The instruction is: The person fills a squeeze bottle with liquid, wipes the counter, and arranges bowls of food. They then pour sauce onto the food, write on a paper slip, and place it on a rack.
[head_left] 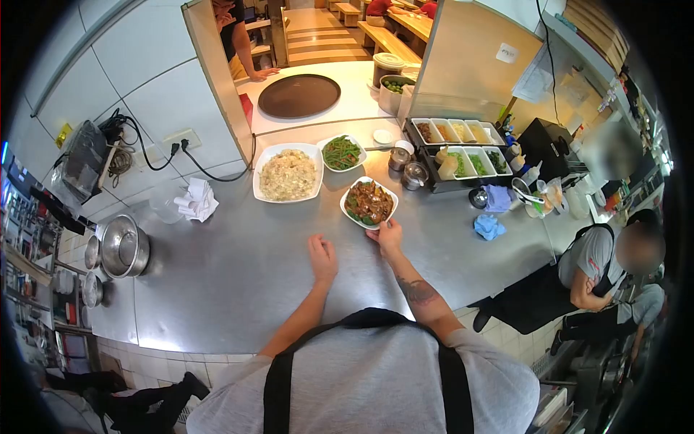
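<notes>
My right hand (387, 237) grips the near rim of a white bowl (369, 202) of brown saucy food with green leaves. To its left, my left hand (322, 258) is held over the steel counter (238, 260), its fingers curled together with nothing visible in them. Beyond my hands stand a square white plate of fried rice (288, 172) and a smaller white dish of green beans (342, 153), side by side.
A round brown tray (299, 95) lies on the pass ledge, near another person's hand (264, 74). Topping containers (463, 148) and a blue cloth (489, 227) are right; metal bowls (124, 246) are left. A co-worker (589, 267) stands at the right.
</notes>
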The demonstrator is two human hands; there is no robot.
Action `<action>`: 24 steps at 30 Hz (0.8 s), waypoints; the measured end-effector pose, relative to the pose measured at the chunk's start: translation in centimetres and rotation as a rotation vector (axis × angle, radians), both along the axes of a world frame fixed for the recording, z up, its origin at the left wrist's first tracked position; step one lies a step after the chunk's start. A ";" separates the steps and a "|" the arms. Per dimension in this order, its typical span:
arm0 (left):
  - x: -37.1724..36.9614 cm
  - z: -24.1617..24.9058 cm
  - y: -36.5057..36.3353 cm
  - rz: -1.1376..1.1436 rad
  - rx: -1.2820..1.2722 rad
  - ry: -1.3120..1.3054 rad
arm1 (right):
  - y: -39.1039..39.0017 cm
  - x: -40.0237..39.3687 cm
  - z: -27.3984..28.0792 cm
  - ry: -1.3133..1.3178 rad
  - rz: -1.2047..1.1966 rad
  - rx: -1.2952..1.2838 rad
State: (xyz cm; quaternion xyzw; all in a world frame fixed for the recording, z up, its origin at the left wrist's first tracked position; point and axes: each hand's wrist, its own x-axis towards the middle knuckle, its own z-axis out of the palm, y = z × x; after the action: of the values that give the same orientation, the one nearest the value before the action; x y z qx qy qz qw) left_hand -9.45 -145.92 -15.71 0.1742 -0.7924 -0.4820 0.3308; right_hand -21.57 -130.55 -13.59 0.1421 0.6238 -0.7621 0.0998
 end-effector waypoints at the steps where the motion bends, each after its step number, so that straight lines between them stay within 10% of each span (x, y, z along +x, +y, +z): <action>1: -0.1 0.0 -0.1 -0.004 -0.016 0.003 | -1.4 -0.2 0.1 -0.011 -0.032 0.003; 9: 0.0 0.9 0.4 -0.028 0.013 0.011 | -8.4 -1.8 -0.6 0.046 -0.333 0.001; 16: -0.2 0.2 0.4 -0.014 -0.059 0.045 | -9.7 -4.0 -1.9 -0.071 -0.078 -0.276; 24: 0.0 0.6 0.6 -0.026 -0.090 0.056 | 3.0 0.0 -0.8 -0.075 0.153 -0.038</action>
State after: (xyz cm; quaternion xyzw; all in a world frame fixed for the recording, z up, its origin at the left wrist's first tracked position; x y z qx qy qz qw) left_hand -9.48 -145.29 -15.13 0.1352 -0.8060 -0.4548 0.3539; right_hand -21.56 -127.56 -14.42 0.1204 0.6142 -0.7579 0.1839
